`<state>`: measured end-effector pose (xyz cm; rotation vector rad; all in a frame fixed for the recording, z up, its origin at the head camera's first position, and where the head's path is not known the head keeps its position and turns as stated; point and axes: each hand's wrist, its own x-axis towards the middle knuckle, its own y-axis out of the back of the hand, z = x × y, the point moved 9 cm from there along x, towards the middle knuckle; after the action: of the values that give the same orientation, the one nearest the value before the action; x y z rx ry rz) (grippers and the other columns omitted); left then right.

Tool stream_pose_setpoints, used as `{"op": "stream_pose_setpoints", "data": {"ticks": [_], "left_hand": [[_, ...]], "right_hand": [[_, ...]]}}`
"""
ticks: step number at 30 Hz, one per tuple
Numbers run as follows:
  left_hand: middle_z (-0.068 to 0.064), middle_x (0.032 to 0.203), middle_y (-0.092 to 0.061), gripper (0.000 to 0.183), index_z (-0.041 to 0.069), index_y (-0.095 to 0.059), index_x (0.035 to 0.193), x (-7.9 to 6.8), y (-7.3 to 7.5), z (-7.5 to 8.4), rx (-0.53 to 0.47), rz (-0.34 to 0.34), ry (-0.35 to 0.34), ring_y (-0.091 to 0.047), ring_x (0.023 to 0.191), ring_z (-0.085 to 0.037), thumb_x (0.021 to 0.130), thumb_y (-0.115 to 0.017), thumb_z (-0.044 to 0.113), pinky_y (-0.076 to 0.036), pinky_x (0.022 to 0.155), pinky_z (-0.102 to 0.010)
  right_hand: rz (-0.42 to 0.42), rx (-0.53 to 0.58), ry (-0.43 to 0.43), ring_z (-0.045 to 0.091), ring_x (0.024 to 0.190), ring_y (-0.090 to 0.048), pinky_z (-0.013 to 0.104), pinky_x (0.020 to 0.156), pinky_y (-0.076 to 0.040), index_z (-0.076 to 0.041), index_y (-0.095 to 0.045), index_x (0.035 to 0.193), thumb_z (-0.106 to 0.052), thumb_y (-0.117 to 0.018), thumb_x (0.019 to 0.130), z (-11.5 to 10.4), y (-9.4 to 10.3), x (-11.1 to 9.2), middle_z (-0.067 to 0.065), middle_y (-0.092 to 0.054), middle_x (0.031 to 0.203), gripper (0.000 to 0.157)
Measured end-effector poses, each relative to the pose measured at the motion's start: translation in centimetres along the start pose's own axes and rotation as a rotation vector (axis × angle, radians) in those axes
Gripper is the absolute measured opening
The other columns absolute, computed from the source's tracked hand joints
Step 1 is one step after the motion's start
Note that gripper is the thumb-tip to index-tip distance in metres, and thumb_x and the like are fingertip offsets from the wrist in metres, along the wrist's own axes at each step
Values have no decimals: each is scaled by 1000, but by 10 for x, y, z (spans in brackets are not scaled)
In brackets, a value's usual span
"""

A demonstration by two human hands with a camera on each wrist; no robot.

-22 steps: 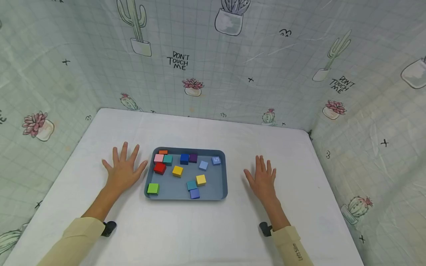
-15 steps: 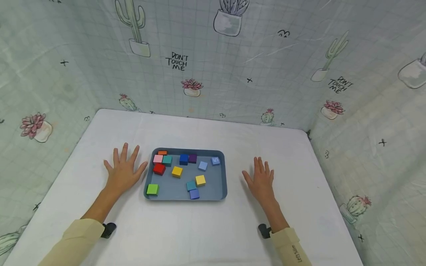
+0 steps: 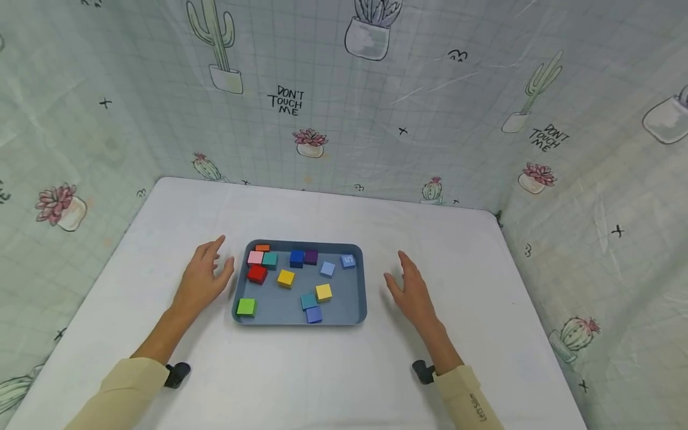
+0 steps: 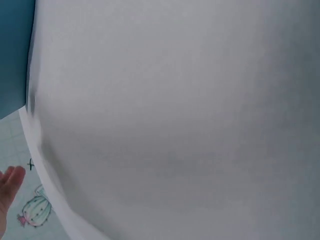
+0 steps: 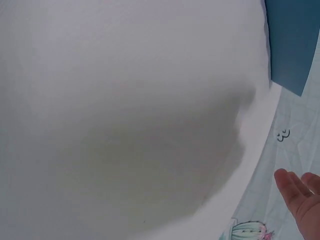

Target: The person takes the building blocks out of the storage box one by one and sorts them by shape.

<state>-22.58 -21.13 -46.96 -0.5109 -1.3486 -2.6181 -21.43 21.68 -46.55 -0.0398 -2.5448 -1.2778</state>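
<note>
In the head view my left hand (image 3: pixel 200 280) is beside the left end of a blue-grey tray (image 3: pixel 344 310), its fingers loosely bent and holding nothing. My right hand (image 3: pixel 417 296) is off the tray's right end, thumb apart from the fingers, also holding nothing. Small coloured blocks lie in the tray, among them a red block (image 3: pixel 257 274), a lime green block (image 3: pixel 246 307), a dark blue block (image 3: pixel 297 258) and a yellow block (image 3: pixel 286 278). Fingers (image 4: pixel 12 182) show at the left wrist view's lower left edge. Fingers (image 5: pixel 292 190) appear low on the right in the right wrist view.
The tray stands on a white-covered table (image 3: pixel 344 376). Around the table's back and sides hangs a curtain (image 3: pixel 344 101) printed with cacti. Toward the tray's right end are a light blue block (image 3: pixel 328 269) and a blue block marked with a figure (image 3: pixel 348 261).
Both hands, spread flat earlier, have turned onto their sides with the fingers drawn together and bent. The right hand has shifted slightly left, toward the tray. Tray and blocks stay put.
</note>
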Motion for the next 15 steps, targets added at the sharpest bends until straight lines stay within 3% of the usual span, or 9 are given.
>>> {"op": "stream_pose_setpoints", "data": {"ticks": [5,7,12,15], "left_hand": [[-25,119,-51,49,-1,-50,132,-3,6,11,15,27,-70,-50,108,-39,88,-60,17,-43,88,-54],[-22,117,-52,47,0,-51,130,-4,6,11,4,20,-57,-53,102,-37,87,-61,16,-46,83,-52],[-18,112,-53,50,1,-47,133,-9,-7,11,-63,-92,14,-55,83,-25,87,-63,15,-51,67,-41],[-19,112,-52,55,-1,-43,135,-12,-15,13,-96,-168,43,-54,82,-24,87,-64,16,-52,67,-38]], "right_hand": [[12,63,39,30,115,-51,40,87,-47,-1,-36,141,-19,-64,90,-11,-4,4,18,-48,131,61],[12,77,56,29,112,-52,41,86,-48,-1,-39,139,-18,-66,89,-15,-5,5,18,-51,125,59],[21,76,63,26,107,-54,40,82,-49,-2,-44,133,-15,-68,86,-20,-6,4,15,-53,119,55],[22,75,67,24,107,-54,38,82,-49,-2,-45,132,-13,-69,86,-22,-6,3,13,-53,121,54]]}}
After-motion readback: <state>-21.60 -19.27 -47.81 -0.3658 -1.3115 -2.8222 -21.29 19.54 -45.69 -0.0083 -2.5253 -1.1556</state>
